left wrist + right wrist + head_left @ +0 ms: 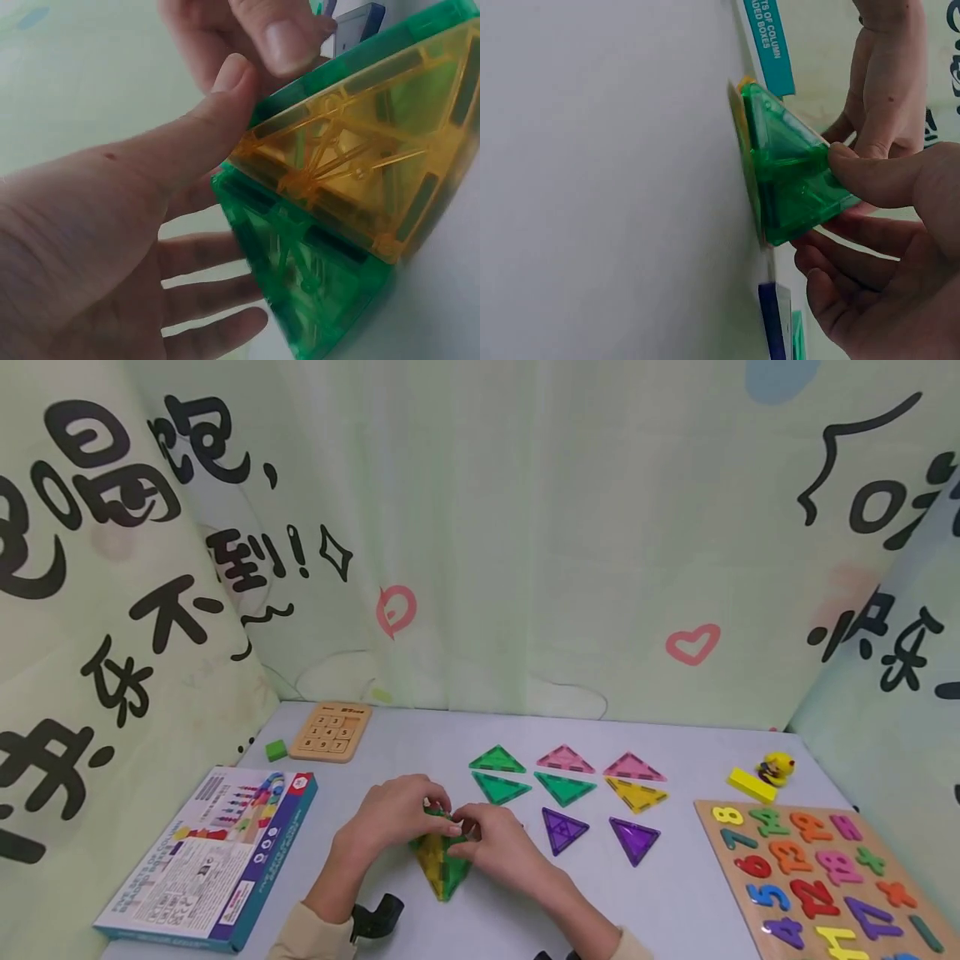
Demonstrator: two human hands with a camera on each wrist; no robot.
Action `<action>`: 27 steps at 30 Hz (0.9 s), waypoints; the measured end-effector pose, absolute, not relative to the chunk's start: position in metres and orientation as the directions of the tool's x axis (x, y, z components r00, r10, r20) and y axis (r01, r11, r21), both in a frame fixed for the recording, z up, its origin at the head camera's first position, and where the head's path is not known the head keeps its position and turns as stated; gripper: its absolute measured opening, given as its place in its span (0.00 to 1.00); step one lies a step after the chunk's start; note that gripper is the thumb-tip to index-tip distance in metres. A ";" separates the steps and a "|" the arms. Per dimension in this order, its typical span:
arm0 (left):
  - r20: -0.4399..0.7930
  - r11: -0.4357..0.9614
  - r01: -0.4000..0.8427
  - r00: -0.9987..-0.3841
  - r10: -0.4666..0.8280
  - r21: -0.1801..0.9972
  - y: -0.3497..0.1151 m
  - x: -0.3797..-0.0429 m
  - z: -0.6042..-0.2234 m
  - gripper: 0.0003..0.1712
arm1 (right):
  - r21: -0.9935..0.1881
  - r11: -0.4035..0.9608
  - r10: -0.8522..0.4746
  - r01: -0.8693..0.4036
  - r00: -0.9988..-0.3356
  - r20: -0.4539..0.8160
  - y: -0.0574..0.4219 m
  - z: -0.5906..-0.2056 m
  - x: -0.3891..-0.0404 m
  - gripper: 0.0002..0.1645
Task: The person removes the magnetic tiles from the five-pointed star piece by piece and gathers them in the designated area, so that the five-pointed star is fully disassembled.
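Both hands hold a small pyramid of translucent magnetic tiles near the middle of the table. A yellow triangular tile (360,142) and green triangular tiles (307,277) form its sides, joined along their edges. My left hand (401,814) has its thumb at the top corner in the left wrist view, its fingers partly hidden behind the green side. From the other side, my right hand (498,843) pinches a green tile (795,165) near the top, thumb on its outer face. In the head view the fingers cover the pyramid's upper part.
Loose triangular tiles lie in rows beyond the right hand: green (498,787), pink (566,759), yellow (636,793) and purple (562,829). A boxed set (202,860) lies left, a wooden number puzzle (330,732) behind it. A number board (783,827), yellow block (752,785) and figurine (776,768) sit right.
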State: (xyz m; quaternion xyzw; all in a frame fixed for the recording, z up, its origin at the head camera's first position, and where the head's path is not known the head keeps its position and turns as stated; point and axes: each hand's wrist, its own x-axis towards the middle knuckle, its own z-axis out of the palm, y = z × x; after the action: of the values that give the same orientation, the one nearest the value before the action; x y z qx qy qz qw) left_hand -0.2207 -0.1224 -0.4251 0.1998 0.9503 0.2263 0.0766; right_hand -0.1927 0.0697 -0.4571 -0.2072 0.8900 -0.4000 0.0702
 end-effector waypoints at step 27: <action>-0.161 0.582 0.222 -0.831 0.533 0.782 -0.164 -0.241 -0.442 0.03 | -0.872 0.459 -0.390 -0.169 -0.920 -0.027 0.058 -0.456 -0.192 0.15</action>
State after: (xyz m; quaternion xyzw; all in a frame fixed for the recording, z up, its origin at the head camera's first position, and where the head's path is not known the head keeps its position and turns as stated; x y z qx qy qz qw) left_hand -0.2407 -0.1638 -0.4415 0.2174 0.8681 0.4022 0.1933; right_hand -0.1916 0.0583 -0.4562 -0.1651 0.8468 -0.4931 0.1120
